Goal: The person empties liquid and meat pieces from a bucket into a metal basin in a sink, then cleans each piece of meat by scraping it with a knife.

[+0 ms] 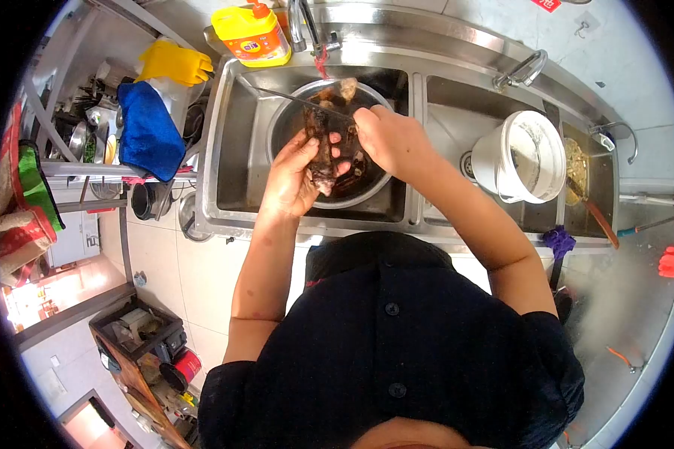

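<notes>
A long dark brown piece of what looks like meat (320,153), pale at its lower end, lies in my left hand (296,170), whose fingers curl around it. My right hand (386,138) is closed on the handle end of a long thin metal tool (284,95), perhaps a knife; its blade crosses over the top of the piece and points to the upper left. Both hands are above a round metal basin (277,138) in the left sink. Dark liquid and more pieces, one of them pale (348,89), are in the basin.
Behind the left sink stand a yellow detergent bottle (252,37) and a faucet (305,22). A white bucket (520,157) sits at the middle sink. A blue cloth (150,131) and yellow gloves (174,63) hang at the left rack. A purple cloth (559,242) is at the right front edge.
</notes>
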`<action>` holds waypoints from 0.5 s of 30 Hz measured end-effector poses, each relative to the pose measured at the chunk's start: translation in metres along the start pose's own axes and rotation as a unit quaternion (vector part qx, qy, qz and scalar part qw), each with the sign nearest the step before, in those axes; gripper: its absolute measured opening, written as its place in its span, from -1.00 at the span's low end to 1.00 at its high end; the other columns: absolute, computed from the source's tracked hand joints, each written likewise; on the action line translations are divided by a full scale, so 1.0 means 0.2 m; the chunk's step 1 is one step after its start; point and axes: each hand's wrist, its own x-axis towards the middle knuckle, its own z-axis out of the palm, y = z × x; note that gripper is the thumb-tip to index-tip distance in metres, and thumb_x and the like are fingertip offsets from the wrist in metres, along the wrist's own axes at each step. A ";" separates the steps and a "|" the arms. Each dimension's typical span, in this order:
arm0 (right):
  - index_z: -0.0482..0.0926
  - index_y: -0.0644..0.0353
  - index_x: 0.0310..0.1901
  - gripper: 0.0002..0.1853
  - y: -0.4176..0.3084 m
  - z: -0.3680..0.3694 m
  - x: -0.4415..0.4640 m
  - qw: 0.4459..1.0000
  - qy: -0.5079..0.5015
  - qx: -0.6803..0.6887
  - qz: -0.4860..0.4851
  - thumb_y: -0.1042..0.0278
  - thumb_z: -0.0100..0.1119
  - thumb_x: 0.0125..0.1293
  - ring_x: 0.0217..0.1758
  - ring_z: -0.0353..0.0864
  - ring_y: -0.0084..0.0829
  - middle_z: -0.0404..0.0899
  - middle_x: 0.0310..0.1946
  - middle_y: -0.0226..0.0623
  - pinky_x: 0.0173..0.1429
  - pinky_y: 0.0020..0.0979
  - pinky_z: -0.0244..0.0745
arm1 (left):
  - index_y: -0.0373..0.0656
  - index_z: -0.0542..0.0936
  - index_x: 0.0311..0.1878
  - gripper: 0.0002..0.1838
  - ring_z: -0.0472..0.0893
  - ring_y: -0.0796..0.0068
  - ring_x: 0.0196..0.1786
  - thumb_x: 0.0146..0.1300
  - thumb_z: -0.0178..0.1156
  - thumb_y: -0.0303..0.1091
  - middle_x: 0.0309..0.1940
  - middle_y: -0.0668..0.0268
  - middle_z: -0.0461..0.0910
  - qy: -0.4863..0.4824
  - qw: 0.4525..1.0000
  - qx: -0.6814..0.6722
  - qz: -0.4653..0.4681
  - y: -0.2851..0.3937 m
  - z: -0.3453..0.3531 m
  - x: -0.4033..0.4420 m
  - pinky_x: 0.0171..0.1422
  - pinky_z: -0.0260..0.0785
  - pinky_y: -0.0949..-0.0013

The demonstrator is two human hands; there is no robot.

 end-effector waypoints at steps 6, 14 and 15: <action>0.42 0.12 -0.25 -0.87 -0.05 0.00 0.00 0.999 -0.042 -0.015 -0.005 0.33 0.09 0.20 -0.36 0.61 -0.04 0.50 -0.42 -0.11 -0.34 -0.09 0.51 | -0.22 0.44 -0.08 -0.77 0.47 0.49 -0.41 0.48 -0.09 -0.25 -0.39 0.29 0.51 0.021 1.000 -0.004 0.004 -0.02 -0.04 0.02 -0.51 0.32 0.48; 0.44 0.09 -0.25 -0.85 -0.08 0.00 -0.05 0.998 -0.038 0.037 -0.042 0.31 0.13 0.17 -0.41 0.61 -0.01 0.51 -0.42 -0.08 -0.38 -0.09 0.50 | -0.17 0.41 -0.15 -0.72 0.40 0.51 -0.62 0.49 -0.12 -0.14 -0.47 0.31 0.48 0.083 0.995 0.038 -0.026 0.00 -0.08 0.04 -0.64 0.23 0.47; 0.44 0.09 -0.25 -0.85 -0.06 -0.01 -0.04 0.998 -0.024 0.031 -0.038 0.31 0.13 0.18 -0.42 0.60 -0.01 0.51 -0.42 -0.08 -0.39 -0.10 0.50 | -0.17 0.40 -0.16 -0.72 0.40 0.51 -0.62 0.49 -0.11 -0.13 -0.49 0.30 0.47 0.077 0.995 0.048 -0.041 -0.01 -0.10 0.04 -0.63 0.23 0.47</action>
